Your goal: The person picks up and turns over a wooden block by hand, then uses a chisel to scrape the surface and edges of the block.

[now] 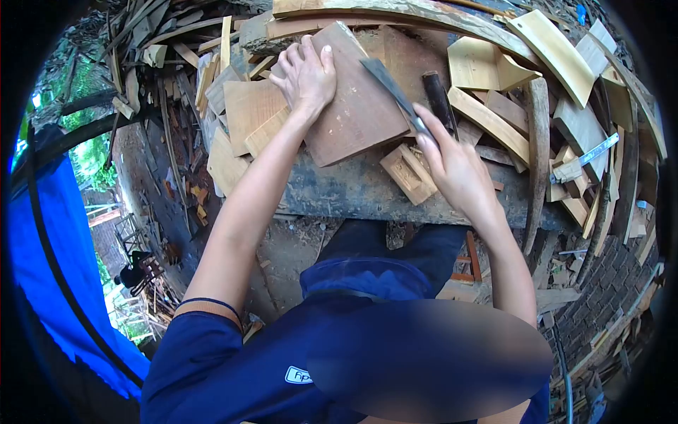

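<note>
Left hand: your left hand (307, 78) lies palm down, fingers spread and grasping nothing, at the left edge of the brown rectangular wooden board (360, 109), upper centre of the frame.
Right hand: your right hand (455, 166), right of centre, is clenched around the long flat dark-grey metal blade (388, 81); its tip overlaps the board's upper right edge, though you cannot tell whether they touch.
Right of the blade: a dark cylindrical handle (438, 99) stands close beside your fingers, crowding that side.
Below the blade: a small pale grooved wooden block (404, 182) sits near your wrist.
Right side: pale curved wooden offcuts (491, 127) and a rough brown stick (539, 148) hem in your forearm.
Left side: pale flat boards (251, 106) lie under and beside your left forearm.
Top edge: a long curved wooden beam (417, 10) spans the back.
Front edge: the worn dark bench top (328, 194) shows below the board, ending just before your lap.
</note>
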Demonstrator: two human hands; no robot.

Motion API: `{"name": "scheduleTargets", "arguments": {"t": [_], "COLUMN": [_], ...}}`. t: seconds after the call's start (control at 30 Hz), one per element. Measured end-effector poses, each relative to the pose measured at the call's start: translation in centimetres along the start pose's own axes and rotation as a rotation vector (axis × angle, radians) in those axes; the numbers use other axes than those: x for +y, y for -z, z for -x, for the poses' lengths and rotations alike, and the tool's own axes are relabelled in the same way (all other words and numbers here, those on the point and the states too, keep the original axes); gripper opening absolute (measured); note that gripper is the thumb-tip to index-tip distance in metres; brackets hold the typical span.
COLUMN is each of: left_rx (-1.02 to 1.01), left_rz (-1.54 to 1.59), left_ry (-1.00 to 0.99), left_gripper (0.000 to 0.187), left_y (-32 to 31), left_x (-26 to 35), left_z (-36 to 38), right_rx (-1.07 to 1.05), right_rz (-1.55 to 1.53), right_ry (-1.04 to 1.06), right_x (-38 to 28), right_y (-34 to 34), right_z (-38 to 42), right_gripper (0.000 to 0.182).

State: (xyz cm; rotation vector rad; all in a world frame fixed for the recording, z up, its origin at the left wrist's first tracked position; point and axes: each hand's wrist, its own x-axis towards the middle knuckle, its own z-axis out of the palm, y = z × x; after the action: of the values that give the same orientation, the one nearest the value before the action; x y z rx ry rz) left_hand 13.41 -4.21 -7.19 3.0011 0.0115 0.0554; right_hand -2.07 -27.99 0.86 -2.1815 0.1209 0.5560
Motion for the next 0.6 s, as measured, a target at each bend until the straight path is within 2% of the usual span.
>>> {"name": "scheduleTargets", "arguments": {"t": [0.1,0.27,0.37,0.4,0.5,0.53,0.6], "left_rx": [-0.007,-0.017,0.008,0.01,-0.032,-0.023,-0.017], "left_rz": [-0.02,-0.003,-0.004,0.001,0.009,0.007,0.006], "left_ry": [0.009,0.021,0.0,0.009,0.02,0.016,0.011], "left_gripper": [0.057,0.057,0.057,0.058,0.057,0.058,0.058], "left_y": [0.2,0.1,-0.3,-0.1,0.2,0.2,0.0], "left_x": [0.2,0.1,-0.2,0.0,0.0,0.0,0.1], "left_z": [0.0,0.0,0.0,0.0,0.0,-0.1,-0.2], "right_rx": [0.117,0.022,0.013,0.09,0.132,0.037,0.028], "right_rz": [-0.01,0.04,0.033,-0.031,-0.017,-0.018,0.018], "right_ry": [0.098,0.021,-0.002,0.083,0.102,0.021,0.0], "right_x": [0.0,0.4,-0.6,-0.1,0.5,0.0,0.3], "right_y": [-1.6,-0.4,-0.4,-1.2,-2.0,-0.8,-0.3], "right_z": [-3.8,1.6,-1.5,-3.4,-3.4,-1.6,0.9], "right_gripper": [0.047,0.045,0.045,0.045,0.044,0.044,0.044]}}
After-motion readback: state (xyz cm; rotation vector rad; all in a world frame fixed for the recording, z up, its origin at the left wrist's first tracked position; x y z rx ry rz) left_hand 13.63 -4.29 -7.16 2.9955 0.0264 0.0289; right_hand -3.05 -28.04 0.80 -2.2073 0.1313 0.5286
